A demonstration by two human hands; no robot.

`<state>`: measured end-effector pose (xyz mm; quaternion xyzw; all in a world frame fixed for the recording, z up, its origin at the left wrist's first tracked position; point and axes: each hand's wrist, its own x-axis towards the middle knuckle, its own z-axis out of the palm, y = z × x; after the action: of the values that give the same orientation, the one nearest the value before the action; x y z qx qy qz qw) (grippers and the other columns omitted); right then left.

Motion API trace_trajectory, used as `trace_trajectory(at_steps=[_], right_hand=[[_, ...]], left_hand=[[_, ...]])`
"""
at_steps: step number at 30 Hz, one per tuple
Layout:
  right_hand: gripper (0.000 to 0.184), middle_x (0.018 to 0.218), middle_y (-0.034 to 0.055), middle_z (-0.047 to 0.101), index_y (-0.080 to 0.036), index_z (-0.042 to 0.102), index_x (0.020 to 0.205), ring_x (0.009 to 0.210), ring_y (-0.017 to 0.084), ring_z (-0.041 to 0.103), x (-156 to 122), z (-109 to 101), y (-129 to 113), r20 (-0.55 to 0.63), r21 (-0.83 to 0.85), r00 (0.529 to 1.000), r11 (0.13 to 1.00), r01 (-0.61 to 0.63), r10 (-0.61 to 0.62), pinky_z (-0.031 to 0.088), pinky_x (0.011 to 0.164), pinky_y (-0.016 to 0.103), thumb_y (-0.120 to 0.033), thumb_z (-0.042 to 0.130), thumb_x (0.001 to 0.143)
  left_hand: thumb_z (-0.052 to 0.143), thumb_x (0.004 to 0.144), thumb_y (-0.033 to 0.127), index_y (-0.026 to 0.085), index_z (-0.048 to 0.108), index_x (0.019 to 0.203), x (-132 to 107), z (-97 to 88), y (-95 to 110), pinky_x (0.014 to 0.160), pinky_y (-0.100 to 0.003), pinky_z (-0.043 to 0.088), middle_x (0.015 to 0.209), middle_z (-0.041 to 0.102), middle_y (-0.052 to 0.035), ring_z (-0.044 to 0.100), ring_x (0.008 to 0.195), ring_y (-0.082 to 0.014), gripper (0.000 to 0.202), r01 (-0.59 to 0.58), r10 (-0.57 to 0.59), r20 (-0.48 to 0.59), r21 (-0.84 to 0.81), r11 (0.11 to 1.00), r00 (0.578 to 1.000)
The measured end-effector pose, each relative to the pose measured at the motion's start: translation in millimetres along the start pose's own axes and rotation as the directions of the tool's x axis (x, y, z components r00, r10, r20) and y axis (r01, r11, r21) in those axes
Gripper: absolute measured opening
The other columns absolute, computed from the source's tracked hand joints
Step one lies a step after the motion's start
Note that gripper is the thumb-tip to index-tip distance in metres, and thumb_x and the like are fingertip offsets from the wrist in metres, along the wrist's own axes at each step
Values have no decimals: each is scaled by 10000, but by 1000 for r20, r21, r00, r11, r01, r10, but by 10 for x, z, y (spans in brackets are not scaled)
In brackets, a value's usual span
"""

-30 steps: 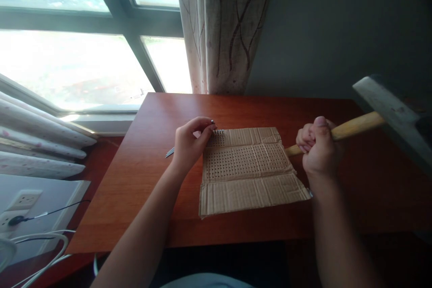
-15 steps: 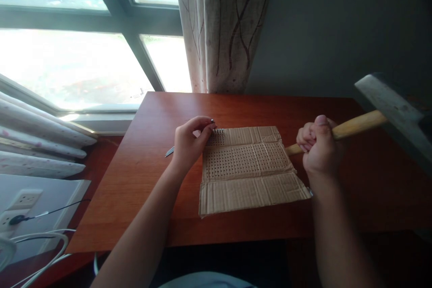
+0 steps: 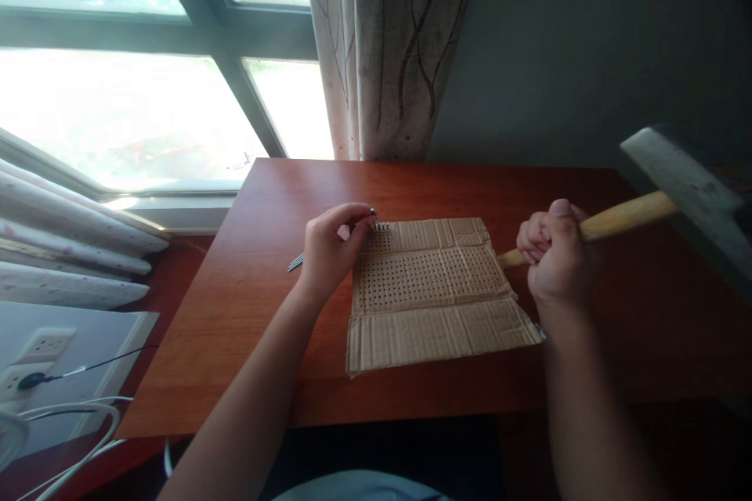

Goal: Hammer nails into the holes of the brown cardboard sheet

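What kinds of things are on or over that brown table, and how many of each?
Hammer, held in the right hand: 1
Perforated cardboard sheet: 1
Nail pinched upright by the left hand: 1
Spare nails in the left hand: number unclear
Total counted: 3

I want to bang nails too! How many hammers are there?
1. The wooden-handled hammer with a grey metal head is in the right hand, raised above the red-brown wooden table, right of the brown perforated cardboard sheet.
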<state>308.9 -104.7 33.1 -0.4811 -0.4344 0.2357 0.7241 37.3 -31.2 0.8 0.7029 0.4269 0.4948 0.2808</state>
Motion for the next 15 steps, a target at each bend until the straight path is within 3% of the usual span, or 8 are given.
trace_trajectory(at_steps=[10, 15], right_hand=[[503, 455, -90, 270, -223, 343, 572, 361, 61, 263, -16, -17, -6, 17, -39, 1000, 999, -6, 7, 157, 371, 248, -440, 614, 936], [523, 460, -85, 277, -232, 349, 576, 370, 69, 267, 41, -9, -19, 106, -102, 991, 992, -69, 80, 179, 378, 255, -511, 604, 937]], left_hand=[[680, 877, 265, 192, 763, 901, -40, 46, -27, 736, -289, 542, 869, 776, -36, 673, 738, -151, 113, -47, 50, -51, 58, 997, 997], [680, 876, 261, 186, 756, 889, -48, 56, -21, 720, -285, 530, 856, 759, -43, 664, 750, -154, 107, -61, 64, -65, 42, 997, 996]])
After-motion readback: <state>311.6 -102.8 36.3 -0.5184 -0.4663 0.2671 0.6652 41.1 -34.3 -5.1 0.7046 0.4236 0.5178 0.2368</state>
